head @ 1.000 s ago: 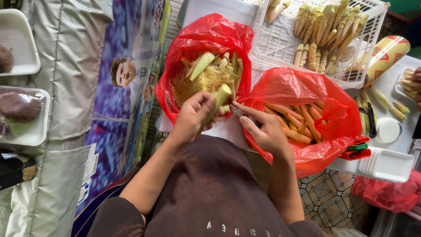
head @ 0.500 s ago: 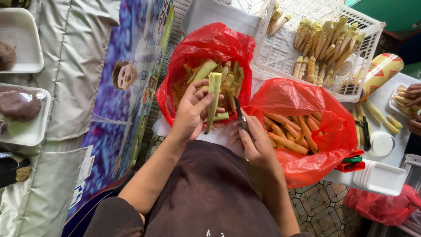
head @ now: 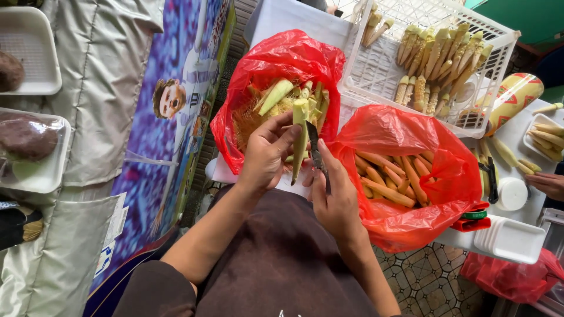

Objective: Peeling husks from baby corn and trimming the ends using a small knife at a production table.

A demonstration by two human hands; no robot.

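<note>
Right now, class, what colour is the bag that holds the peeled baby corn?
Red: the bag is thin, translucent red plastic, clearest in the head view.

The knife [head: 316, 154] shows only its dark blade; the handle is buried in the right hand [head: 336, 202], so how the fingers close on it cannot be read. The lower tip of the corn ear [head: 299, 141] runs behind the left hand [head: 267, 154], whose palm faces away. Under the husks in the left red bag [head: 276, 64], the contents are hidden. The right red bag [head: 411, 170] covers the counter [head: 276, 17] beneath it. At the right edge another person's hand [head: 546, 185] is cut off at the wrist. The small green-and-red object [head: 473, 218] is perhaps a tape roll, too small to tell.
</note>
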